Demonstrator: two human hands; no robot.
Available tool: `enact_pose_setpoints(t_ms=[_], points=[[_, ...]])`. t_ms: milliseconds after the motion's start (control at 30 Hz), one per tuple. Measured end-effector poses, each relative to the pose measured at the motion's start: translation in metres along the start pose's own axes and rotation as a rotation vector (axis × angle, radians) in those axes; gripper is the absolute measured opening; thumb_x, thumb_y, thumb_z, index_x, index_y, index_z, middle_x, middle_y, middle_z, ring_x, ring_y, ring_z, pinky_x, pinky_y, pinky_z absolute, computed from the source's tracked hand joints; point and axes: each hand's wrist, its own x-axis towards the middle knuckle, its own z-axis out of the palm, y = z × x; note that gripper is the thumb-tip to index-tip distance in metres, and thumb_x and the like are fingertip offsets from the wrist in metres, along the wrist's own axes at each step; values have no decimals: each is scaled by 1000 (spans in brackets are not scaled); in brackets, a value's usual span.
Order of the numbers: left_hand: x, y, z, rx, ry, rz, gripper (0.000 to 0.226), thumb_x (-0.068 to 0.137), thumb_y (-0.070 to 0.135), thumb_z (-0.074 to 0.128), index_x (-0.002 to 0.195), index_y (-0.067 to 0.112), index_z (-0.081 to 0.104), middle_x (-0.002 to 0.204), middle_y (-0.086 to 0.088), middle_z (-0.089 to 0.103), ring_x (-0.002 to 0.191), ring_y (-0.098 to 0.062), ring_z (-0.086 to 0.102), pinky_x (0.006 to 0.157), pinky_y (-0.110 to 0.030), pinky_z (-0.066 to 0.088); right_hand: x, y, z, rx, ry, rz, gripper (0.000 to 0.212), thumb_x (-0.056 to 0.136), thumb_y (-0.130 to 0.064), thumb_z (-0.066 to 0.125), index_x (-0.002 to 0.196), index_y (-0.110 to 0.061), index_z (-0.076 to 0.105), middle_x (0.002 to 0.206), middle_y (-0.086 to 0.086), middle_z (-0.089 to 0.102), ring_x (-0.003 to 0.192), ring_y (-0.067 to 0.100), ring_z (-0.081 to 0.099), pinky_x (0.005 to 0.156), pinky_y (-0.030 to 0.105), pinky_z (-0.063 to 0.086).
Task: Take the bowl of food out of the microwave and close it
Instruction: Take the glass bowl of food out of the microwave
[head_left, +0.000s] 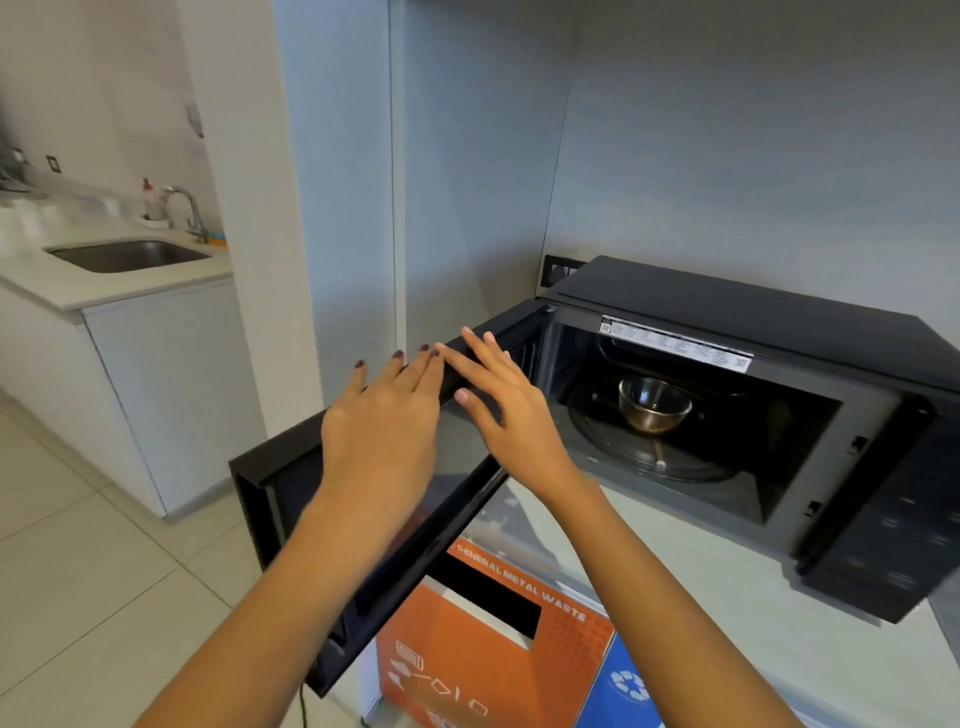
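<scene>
A black microwave (753, 306) stands on a pale counter at the right, its cavity exposed. Its door (291, 499) hangs swung out to the left. Inside, a shiny metal bowl (653, 404) sits upright on the glass turntable (644, 457); what it holds cannot be seen. My left hand (387, 415) lies flat with fingers spread over the top edge of the door. My right hand (501, 400) hovers beside it, fingers apart, in front of the cavity's left side and short of the bowl. Neither hand holds anything.
Below the counter stand an orange bin (467, 675) marked general metal waste and a blue recycling bin (623, 686). A white pillar (244, 208) rises left of the door. Further left is a counter with a steel sink (130, 254) and tap (187, 208). Tiled floor below.
</scene>
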Motion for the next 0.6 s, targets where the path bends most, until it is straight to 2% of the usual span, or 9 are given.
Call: enact_pose_setpoints(t_ms=[133, 233, 300, 433, 533, 600], points=[[-2, 12, 11, 87, 165, -115, 59, 99, 25, 39, 149, 15, 10, 159, -2, 17, 146, -26, 17, 119, -54, 8, -4, 8, 2, -9, 17, -16, 52, 99, -16, 44, 146, -34, 28, 160, -4, 21, 149, 11, 6, 122, 33, 6], [-2, 19, 14, 124, 186, -170, 54, 99, 26, 40, 147, 14, 19, 157, -6, 25, 145, -29, 21, 119, -57, 7, -6, 11, 4, -33, -7, -27, 59, 99, -14, 43, 148, -35, 19, 161, -5, 12, 149, 8, -1, 120, 26, 2], [-1, 22, 15, 111, 207, -192, 50, 98, 26, 42, 144, 14, 28, 153, -6, 35, 141, -29, 30, 119, -55, 9, -8, 11, 4, -32, -4, -23, 61, 99, -14, 44, 148, -37, 17, 162, -6, 10, 148, 6, -2, 119, 23, 2], [2, 30, 19, -44, 335, -119, 40, 92, 18, 52, 132, 15, 50, 136, -5, 57, 128, -27, 49, 117, -50, 20, -19, 17, 1, 24, 87, 27, 57, 97, -13, 48, 147, -32, 27, 160, -5, 20, 147, 4, 8, 121, 29, 14], [8, 41, 30, -179, 376, -19, 41, 88, 12, 57, 129, 15, 53, 135, -5, 57, 130, -24, 47, 118, -47, 21, -34, 28, -7, 38, 250, 122, 49, 95, -11, 52, 142, -21, 41, 152, -4, 38, 144, 4, 24, 119, 31, 26], [12, 52, 43, -249, 375, 49, 43, 86, 10, 60, 129, 13, 52, 137, -7, 53, 134, -25, 42, 119, -47, 21, -46, 39, -16, 32, 347, 172, 43, 94, -8, 53, 136, -16, 50, 144, -10, 45, 140, 2, 30, 116, 31, 30]])
